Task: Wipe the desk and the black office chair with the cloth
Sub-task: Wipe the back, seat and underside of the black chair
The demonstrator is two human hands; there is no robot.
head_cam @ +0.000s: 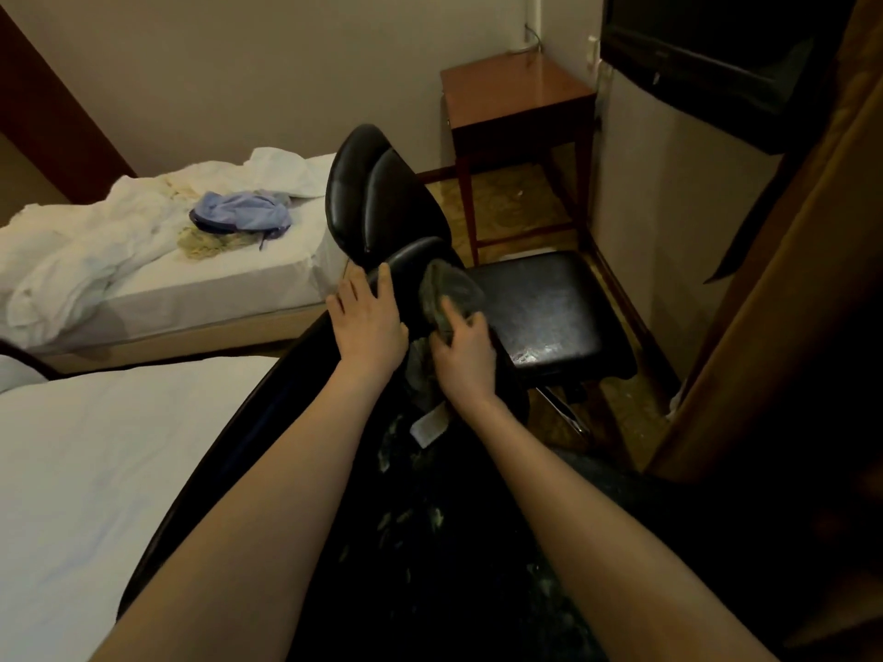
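Grey cloth (449,285) clutched in right grip (466,348) | left grip (368,317) flat on black chair (549,308)

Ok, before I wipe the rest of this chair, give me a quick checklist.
1. Right hand grips cloth: ok.
2. Cloth touches chair where seat meets back: ok.
3. Left hand rests on back, steadying it: ok.
4. Seat clean: cannot tell; pale marks near its front edge may be wear.
5. Base steady: cannot tell, mostly hidden.
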